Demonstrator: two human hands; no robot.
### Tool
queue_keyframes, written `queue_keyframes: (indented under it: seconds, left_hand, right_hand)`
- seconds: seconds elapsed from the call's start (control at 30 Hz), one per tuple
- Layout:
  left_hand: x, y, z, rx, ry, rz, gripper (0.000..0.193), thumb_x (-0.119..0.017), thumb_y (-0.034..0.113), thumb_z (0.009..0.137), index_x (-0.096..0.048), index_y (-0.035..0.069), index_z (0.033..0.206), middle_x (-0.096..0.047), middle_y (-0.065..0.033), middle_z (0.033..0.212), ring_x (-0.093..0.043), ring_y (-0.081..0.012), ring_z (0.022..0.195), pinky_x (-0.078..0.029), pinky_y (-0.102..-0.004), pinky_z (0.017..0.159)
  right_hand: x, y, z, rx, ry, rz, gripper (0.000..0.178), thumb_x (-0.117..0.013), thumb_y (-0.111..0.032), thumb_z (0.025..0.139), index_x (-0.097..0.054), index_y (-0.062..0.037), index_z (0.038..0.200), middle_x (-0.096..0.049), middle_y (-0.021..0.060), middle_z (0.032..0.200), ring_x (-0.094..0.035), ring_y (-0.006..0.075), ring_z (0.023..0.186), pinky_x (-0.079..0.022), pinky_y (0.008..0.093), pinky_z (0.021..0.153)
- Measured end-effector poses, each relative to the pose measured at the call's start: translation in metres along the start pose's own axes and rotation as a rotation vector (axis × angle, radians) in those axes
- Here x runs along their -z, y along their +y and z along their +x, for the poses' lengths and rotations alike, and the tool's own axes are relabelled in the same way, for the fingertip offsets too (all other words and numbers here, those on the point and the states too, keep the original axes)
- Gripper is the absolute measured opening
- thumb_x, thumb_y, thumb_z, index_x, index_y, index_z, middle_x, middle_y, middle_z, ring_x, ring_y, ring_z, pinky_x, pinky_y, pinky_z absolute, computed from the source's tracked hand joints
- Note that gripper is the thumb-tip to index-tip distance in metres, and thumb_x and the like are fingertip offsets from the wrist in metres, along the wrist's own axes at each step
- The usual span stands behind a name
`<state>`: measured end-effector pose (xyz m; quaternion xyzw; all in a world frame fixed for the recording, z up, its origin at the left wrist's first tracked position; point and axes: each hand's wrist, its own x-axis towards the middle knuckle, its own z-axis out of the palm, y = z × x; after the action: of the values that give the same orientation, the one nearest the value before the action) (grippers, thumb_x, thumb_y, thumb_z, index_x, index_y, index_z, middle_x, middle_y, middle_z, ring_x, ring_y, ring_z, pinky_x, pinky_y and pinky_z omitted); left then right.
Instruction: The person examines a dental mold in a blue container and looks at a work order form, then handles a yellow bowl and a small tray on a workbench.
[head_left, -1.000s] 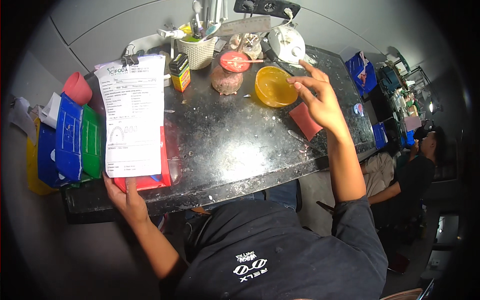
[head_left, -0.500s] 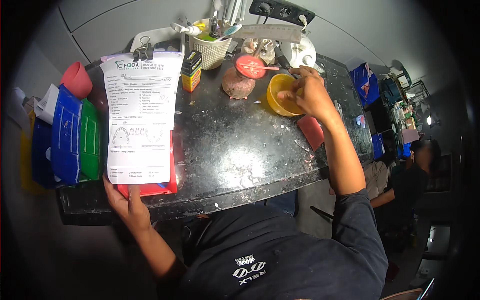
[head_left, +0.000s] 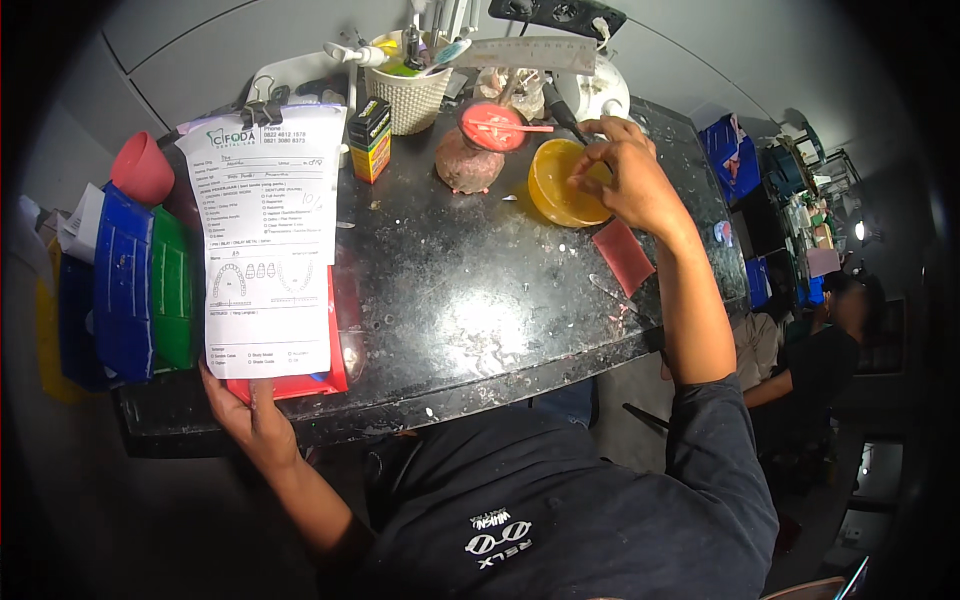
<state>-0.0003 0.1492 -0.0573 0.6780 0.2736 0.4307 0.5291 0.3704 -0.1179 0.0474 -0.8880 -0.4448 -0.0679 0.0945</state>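
My left hand (head_left: 250, 415) grips the near edge of a red tray (head_left: 330, 375) that carries a white printed form (head_left: 265, 235) clipped at its top. The tray lies on the left part of a dark speckled worktop (head_left: 450, 300). My right hand (head_left: 625, 185) reaches over a yellow bowl (head_left: 555, 185) at the back right, fingertips pinched together inside its rim; whether they hold anything I cannot tell. A pink wax sheet (head_left: 622, 255) lies just below that hand. A brown lump (head_left: 468, 165) sits left of the bowl.
A pink-filled round dish (head_left: 492, 125), a white mesh cup of tools (head_left: 410, 95), a small yellow box (head_left: 370, 140) and a metal ruler (head_left: 530, 55) line the back. Blue and green trays (head_left: 145, 285) stack at the left. Another person (head_left: 830, 350) sits at the right.
My right hand moved from the bowl's right side onto and into the bowl. The view shifted, bringing the tray and form closer. My left hand kept its hold on the tray.
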Motion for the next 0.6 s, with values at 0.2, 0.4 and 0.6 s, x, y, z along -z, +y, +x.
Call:
queue_keyframes:
  seconds: [0.2, 0.4, 0.6]
  left_hand:
    - [-0.006, 0.003, 0.000, -0.017, 0.067, 0.007, 0.045, -0.059, 0.007, 0.089, -0.050, -0.009, 0.130, -0.058, -0.0178, 0.121, -0.056, -0.0240, 0.111, -0.042, -0.0372, 0.100]
    - [-0.006, 0.005, 0.001, 0.008, 0.059, -0.084, 0.046, -0.058, 0.004, 0.088, -0.048, -0.010, 0.131, -0.057, -0.0182, 0.124, -0.056, -0.0239, 0.113, -0.042, -0.0363, 0.100]
    - [0.007, -0.015, -0.005, 0.044, 0.060, -0.203, 0.048, -0.054, -0.003, 0.093, -0.042, -0.009, 0.139, -0.052, -0.0187, 0.136, -0.051, -0.0227, 0.126, -0.037, -0.0352, 0.109]
  right_hand:
    - [0.003, 0.001, 0.000, 0.048, 0.024, -0.027, 0.012, -0.078, -0.015, 0.082, -0.075, -0.0063, 0.089, -0.058, 0.0114, 0.134, -0.044, 0.0355, 0.133, -0.032, 0.0480, 0.111]
    - [0.018, 0.006, -0.004, 0.026, 0.030, 0.142, 0.026, -0.069, -0.003, 0.079, -0.070, -0.0105, 0.103, -0.057, 0.0139, 0.136, -0.048, 0.0364, 0.129, -0.035, 0.0459, 0.111]
    - [0.032, 0.031, -0.026, 0.020, 0.089, 0.339, 0.032, -0.064, 0.004, 0.078, -0.071, -0.0078, 0.107, -0.059, 0.0152, 0.134, -0.050, 0.0320, 0.130, -0.035, 0.0393, 0.112]
